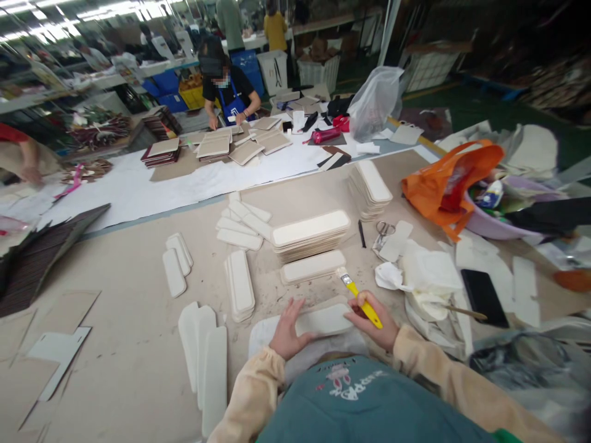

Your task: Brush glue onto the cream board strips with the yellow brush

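Note:
My left hand (290, 332) rests with its fingers apart on the left end of a pale rounded strip (323, 320) near the table's front edge. In my right hand (376, 323) is a yellow-handled brush (364, 304), its bristles pointing up and away from me. The fingertips of that hand are at the strip's right end. Just beyond lies another pale strip (313, 267), with a tall stack of strips (311, 231) behind it. A smaller stack (240, 285) stands to the left. Long pale pieces (214, 375) lie left of my left hand.
Scissors (385, 229), a black pen (362, 234) and a white tub (431, 267) are on the right, with a black phone (484, 298) and an orange bag (452, 184) farther over. Across the table a person (228, 92) handles flat pieces.

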The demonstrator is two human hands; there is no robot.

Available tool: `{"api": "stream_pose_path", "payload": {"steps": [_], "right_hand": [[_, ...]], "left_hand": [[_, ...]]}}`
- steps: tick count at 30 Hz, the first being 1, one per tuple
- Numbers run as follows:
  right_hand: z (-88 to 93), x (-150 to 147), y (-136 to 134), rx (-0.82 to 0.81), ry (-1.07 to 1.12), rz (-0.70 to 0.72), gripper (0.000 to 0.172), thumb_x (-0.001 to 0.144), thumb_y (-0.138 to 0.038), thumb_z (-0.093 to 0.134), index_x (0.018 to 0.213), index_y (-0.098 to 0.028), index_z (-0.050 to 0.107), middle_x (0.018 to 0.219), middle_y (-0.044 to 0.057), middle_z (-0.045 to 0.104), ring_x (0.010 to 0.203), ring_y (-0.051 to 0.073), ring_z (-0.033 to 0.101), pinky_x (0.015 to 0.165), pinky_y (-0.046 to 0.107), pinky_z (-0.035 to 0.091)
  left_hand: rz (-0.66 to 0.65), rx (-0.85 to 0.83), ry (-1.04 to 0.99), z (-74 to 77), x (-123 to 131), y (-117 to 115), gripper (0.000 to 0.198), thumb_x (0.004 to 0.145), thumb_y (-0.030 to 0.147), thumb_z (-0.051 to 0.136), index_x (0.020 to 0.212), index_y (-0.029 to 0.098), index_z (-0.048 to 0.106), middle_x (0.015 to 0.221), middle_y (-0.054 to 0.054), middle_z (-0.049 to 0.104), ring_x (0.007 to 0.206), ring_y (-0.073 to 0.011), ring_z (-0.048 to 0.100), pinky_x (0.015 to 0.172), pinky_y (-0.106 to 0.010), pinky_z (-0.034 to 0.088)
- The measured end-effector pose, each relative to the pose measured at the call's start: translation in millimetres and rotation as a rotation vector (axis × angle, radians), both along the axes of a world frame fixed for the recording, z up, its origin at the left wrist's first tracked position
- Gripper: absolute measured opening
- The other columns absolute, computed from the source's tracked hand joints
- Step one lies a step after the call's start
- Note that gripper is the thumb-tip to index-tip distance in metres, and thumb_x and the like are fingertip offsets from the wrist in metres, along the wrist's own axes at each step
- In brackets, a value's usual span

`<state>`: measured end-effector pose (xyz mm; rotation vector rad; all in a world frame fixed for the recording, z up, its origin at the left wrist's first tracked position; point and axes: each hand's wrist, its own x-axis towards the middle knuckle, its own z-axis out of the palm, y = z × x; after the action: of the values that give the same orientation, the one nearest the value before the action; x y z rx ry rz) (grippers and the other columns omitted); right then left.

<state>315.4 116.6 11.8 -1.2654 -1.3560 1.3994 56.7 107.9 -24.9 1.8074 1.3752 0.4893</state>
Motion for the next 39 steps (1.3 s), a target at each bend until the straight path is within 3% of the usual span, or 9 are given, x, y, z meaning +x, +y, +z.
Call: {"api": "stream_pose_path", "payload": {"steps": [2,4,6,9,16,19,22,26,39], "right_hand": [[22.0,-0.4,3.3,-0.026,0.056,0.022,0.035,0.075,-0.037,0.064,0.081,-0.025,0.032,0.082,-0.002,0.052,0.066,0.013,0.05,0.058,0.025,0.042],[38.4,1.1,9.0,-0.029,0.079,0.024,0.036,0.074,-0.039,0.065,0.081,-0.025,0.032,0.081,-0.002,0.052,0.066,0.013,0.05,0.058,0.024,0.041],[48.4,4.9,15.7,0.012,0.065,-0.011,0.036,0.073,-0.04,0.065,0.082,-0.025,0.033,0.079,-0.003,0.051,0.065,0.013,0.048,0.057,0.024,0.04],[53.7,12.4,24.1,0.108,0.0,-0.105,0.035,0.072,-0.038,0.066,0.083,-0.025,0.035,0.077,-0.004,0.049,0.064,0.012,0.047,0.057,0.023,0.039],[49.4,22.1,33.8,0.222,-0.063,-0.306,0.034,0.07,-0.039,0.067,0.081,-0.025,0.038,0.074,-0.004,0.05,0.064,0.014,0.048,0.058,0.025,0.04],[42.8,30.3,38.7,0.218,-0.081,-0.384,0.037,0.066,-0.041,0.069,0.08,-0.024,0.039,0.073,-0.004,0.05,0.062,0.014,0.048,0.057,0.026,0.041],[34.0,42.2,40.7,0.194,-0.116,-0.428,0.038,0.064,-0.043,0.069,0.079,-0.024,0.04,0.072,-0.004,0.05,0.062,0.015,0.048,0.057,0.026,0.041],[24.3,54.4,38.7,0.179,-0.132,-0.449,0.037,0.064,-0.042,0.069,0.078,-0.024,0.04,0.07,-0.004,0.05,0.063,0.015,0.049,0.059,0.027,0.042],[15.2,63.0,40.2,0.169,-0.128,-0.466,0.038,0.062,-0.044,0.07,0.076,-0.024,0.041,0.068,-0.005,0.052,0.061,0.015,0.05,0.059,0.028,0.043]], "left_hand": [[-0.08,-0.102,-0.102,9.8,7.9,11.7,0.071,0.064,0.038,0.068,0.127,0.018,0.043,0.124,-0.01,0.052,0.118,-0.0273,0.042,0.1,-0.041,0.033],[-0.112,-0.212,-0.166,16.4,16.4,18.8,0.046,0.066,0.038,0.065,0.107,0.017,0.058,0.1,-0.007,0.064,0.093,-0.0219,0.056,0.085,-0.034,0.043],[-0.085,-0.299,-0.218,20.9,25.0,20.9,0.028,0.07,0.039,0.061,0.085,0.015,0.063,0.075,-0.002,0.062,0.072,-0.016,0.054,0.067,-0.027,0.043],[0.0,-0.367,-0.342,27.5,36.6,18.3,0.028,0.071,0.041,0.059,0.076,0.014,0.061,0.063,0.002,0.054,0.061,-0.0115,0.047,0.056,-0.022,0.036],[-0.011,-0.552,-0.537,42.3,41.6,10.5,0.035,0.069,0.048,0.062,0.074,0.013,0.061,0.062,0.0,0.054,0.057,-0.0097,0.045,0.052,-0.021,0.035],[0.089,-0.721,-0.66,45.2,34.4,0.7,0.042,0.07,0.054,0.059,0.076,0.013,0.062,0.06,-0.002,0.056,0.052,-0.0097,0.047,0.048,-0.021,0.038],[0.214,-0.811,-0.78,46.2,29.0,-14.9,0.05,0.065,0.052,0.065,0.097,0.014,0.061,0.073,-0.005,0.062,0.057,-0.0139,0.055,0.047,-0.024,0.045],[0.294,-0.838,-0.794,41.8,31.0,-33.4,0.066,0.054,0.036,0.077,0.112,0.014,0.053,0.088,-0.008,0.066,0.066,-0.0175,0.062,0.051,-0.024,0.051],[0.486,-0.77,-0.784,30.9,42.8,-39.4,0.056,0.054,0.028,0.075,0.104,0.011,0.058,0.089,-0.009,0.068,0.073,-0.0191,0.064,0.061,-0.028,0.054]]}}
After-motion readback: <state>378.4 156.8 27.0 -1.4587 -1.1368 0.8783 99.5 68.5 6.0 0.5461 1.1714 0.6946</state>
